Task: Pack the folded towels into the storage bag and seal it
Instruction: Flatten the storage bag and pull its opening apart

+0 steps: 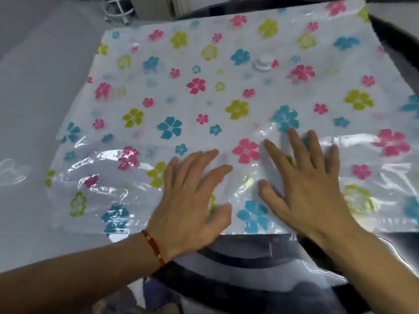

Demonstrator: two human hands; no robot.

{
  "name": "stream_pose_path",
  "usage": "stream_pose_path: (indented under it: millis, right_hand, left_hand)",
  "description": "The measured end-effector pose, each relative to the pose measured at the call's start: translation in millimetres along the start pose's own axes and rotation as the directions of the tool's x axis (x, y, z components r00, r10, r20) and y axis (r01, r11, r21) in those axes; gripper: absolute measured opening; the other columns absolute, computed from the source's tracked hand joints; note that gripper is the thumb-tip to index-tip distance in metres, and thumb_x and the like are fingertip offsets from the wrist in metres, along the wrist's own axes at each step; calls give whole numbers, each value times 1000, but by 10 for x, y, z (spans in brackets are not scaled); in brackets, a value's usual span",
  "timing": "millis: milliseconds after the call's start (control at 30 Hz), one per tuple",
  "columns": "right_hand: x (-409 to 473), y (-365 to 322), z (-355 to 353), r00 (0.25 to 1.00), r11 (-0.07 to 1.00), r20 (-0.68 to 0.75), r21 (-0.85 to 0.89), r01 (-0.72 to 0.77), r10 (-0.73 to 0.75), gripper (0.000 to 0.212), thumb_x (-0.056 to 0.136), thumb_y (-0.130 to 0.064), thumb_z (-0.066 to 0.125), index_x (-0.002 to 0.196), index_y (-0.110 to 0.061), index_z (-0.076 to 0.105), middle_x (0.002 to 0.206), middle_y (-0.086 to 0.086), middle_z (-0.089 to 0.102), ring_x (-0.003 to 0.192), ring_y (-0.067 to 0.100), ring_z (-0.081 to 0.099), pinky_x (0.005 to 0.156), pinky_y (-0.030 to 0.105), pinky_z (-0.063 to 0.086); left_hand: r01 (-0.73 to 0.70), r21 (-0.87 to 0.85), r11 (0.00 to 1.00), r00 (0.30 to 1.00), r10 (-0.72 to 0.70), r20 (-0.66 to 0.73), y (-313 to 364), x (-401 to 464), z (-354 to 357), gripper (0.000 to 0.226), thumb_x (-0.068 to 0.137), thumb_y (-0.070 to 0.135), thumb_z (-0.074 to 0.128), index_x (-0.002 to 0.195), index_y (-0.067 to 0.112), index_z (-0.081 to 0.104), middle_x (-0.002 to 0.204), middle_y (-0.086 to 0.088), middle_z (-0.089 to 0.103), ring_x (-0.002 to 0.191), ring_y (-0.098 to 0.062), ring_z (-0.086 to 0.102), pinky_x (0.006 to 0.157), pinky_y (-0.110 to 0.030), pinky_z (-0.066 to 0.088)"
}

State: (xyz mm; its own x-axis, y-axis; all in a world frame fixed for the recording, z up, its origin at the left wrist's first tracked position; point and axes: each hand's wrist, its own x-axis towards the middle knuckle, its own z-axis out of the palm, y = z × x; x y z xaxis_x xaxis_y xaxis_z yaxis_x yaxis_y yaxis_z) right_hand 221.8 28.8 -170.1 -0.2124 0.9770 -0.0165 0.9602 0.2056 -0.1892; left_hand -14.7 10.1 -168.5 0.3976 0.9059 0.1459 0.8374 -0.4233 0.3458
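Head view: storage bag (204,98), clear plastic printed with coloured flowers, lies flat across the grey table (34,98), filling the frame from 9 to 3 o'clock. White valve cap (264,62) sits on its upper face toward 1 o'clock. Whether towels are inside cannot be told; the bag looks nearly flat. Left hand (192,200) and right hand (306,184) both rest palm-down on the near portion of the bag at 6 o'clock, fingers spread and straight, gripping nothing. A red bracelet (153,244) circles the left wrist. Dark fabric (238,257) lies below the near edge. Risk, as judged: slick film may slide under pressing palms, trapping creases that prevent the closure sealing fully.
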Motion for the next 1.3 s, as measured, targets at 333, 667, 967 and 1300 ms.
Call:
stream_pose_path:
  millis: [333,667,967,1300]
  right_hand:
    - [-539,-360,-380,956,956,119,153,250,-269,40,93,-36,76,131,-22,73,138,4,67,126,25,61,105,39,46]
    - [-559,-414,-517,939,952,155,50,302,-306,29,100,-22,69,127,-16,76,137,5,71,125,28,63,107,39,46]
    - [-537,-520,-428,926,889,138,-262,376,-351,21,98,-21,52,99,-10,70,101,5,69,95,28,63,80,43,52]
    - [-914,-762,-126,948,647,167,697,-308,271,50,95,-55,60,74,-11,75,60,1,76,38,10,61,41,20,45]
  left_hand:
    - [-321,60,945,939,326,-107,111,-161,-46,21,85,31,64,98,16,70,100,-2,68,94,-28,60,81,-47,47]
    - [-292,93,952,921,254,295,181,-84,-397,43,91,47,62,126,22,64,128,2,65,117,-19,58,98,-32,44]
    - [-439,255,862,887,370,277,232,-58,-335,20,97,29,49,96,22,68,94,1,68,90,-23,60,71,-39,49]
    - [-284,156,946,959,281,42,279,-92,-339,15,90,25,57,85,19,70,84,4,67,76,-18,61,66,-30,46]
